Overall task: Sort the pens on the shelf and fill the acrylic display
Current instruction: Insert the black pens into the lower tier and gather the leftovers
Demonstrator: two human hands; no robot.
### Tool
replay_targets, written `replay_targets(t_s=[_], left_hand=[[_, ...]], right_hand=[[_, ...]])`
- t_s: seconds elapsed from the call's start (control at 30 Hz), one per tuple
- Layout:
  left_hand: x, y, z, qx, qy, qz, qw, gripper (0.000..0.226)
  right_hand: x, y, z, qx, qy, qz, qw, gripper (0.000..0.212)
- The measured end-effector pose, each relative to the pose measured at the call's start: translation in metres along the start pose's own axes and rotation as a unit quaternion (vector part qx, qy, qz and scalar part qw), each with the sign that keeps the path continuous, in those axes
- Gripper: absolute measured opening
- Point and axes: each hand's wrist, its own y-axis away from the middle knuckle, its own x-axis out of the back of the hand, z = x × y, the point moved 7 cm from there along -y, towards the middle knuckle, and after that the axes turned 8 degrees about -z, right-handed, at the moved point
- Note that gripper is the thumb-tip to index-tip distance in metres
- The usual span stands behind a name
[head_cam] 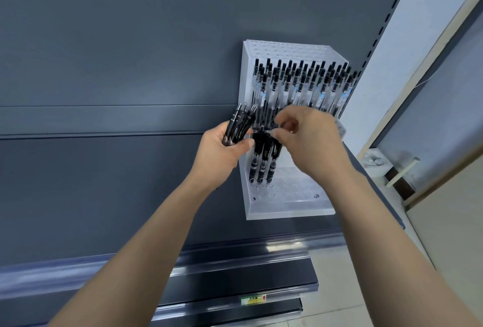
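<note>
While the left hand (222, 151) curls its fingers and thumb around a bundle of black pens (236, 128), gripping them near their lower ends so that the clipped tops fan upward and to the right, the right hand (311, 143) reaches in from the other side with its fingers bent. Its thumb and forefinger close in a narrow pinch at the top of the standing black pens (262, 162); which single pen they hold cannot be told, since the dark clips crowd together there. The two hands sit close, the left thumb just beside that dark cluster.

The standing black pens occupy the left end of the lower tier of the acrylic display (287, 209), their tips set into the holes of its clear perforated base. Behind and above them, the upper tier carries a dense row of clear-barrelled pens (303, 86) with black caps, upright and spanning the display from side to side. The white perforated back of the display rises above their caps.

The display stands on the dark grey shelf (104, 196), toward its right end and against the grey back panel. Along the shelf's front edge runs a glossy price rail (78, 271), and a lower shelf edge below it bears a small yellow and red label (253, 301). To the right of the shelving are a pale wall (418, 26), a light tiled floor (352, 287) and a framed panel (444, 91) leaning across the corner of the view.
</note>
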Motion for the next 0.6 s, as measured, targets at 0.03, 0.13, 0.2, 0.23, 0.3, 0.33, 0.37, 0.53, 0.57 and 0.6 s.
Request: replay_targets(t_s=[0.03,0.13,0.2,0.23,0.3,0.33,0.37,0.53,0.57,0.6], left_hand=[[0.0,0.0,0.001,-0.002,0.001,-0.001,1.0,0.02],[0.001,0.0,0.001,-0.003,0.004,0.0,1.0,0.021],[0.004,0.0,-0.001,-0.003,-0.001,0.005,1.0,0.02],[0.006,0.0,-0.003,-0.002,-0.004,0.009,1.0,0.019],[0.009,0.0,-0.005,0.001,-0.006,0.016,1.0,0.017],[0.011,0.0,-0.006,0.003,-0.006,0.018,1.0,0.016],[0.012,0.0,-0.007,0.004,-0.007,0.02,1.0,0.015],[0.017,-0.001,-0.01,0.01,-0.004,0.02,1.0,0.012],[0.017,-0.001,-0.01,0.009,-0.003,0.02,1.0,0.012],[0.017,-0.001,-0.011,0.008,-0.003,0.021,1.0,0.012]], right_hand=[[-0.003,-0.002,-0.005,0.017,0.008,-0.004,1.0,0.019],[-0.015,-0.009,-0.01,0.033,0.075,0.003,0.997,0.029],[-0.022,-0.012,-0.009,0.018,0.112,0.006,0.994,0.033],[-0.026,-0.012,-0.009,0.012,0.121,0.005,0.993,0.034],[-0.031,-0.012,-0.01,0.007,0.124,0.008,0.992,0.032],[-0.033,-0.012,-0.01,0.007,0.121,0.01,0.993,0.029],[-0.033,-0.012,-0.011,0.006,0.115,0.009,0.993,0.027],[-0.028,-0.016,-0.011,0.012,0.069,-0.051,0.996,0.02],[-0.028,-0.017,-0.011,0.013,0.069,-0.069,0.995,0.02],[-0.028,-0.018,-0.012,0.014,0.073,-0.082,0.994,0.019]])
